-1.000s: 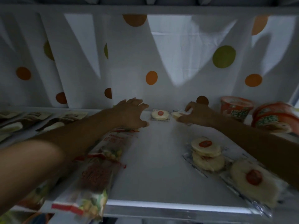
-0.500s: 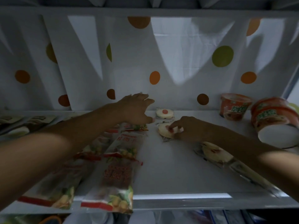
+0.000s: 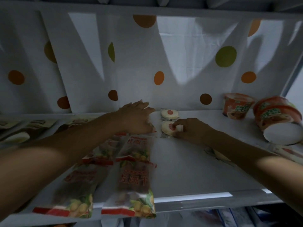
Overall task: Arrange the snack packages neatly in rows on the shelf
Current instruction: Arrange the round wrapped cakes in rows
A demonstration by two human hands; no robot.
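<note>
My right hand (image 3: 191, 131): fingers curled, pinching round cake packet (image 3: 167, 129), mid-shelf near back edge, just in front of second cake packet (image 3: 169, 113). My left hand (image 3: 136, 119): fingers straight, palm down on back end of snack bags (image 3: 136, 176), which run to shelf (image 3: 188, 174) front edge. Noodle cups (image 3: 236, 105) in back right corner.

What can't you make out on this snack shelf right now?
Head view:
- Under the left hand: the palm hides what it touches.
- The cake packet: the right hand, pinching it, covers its right side.
- A packet beneath the right arm: mostly hidden.
- The dark packages at the left edge: blurred, cut off.
</note>
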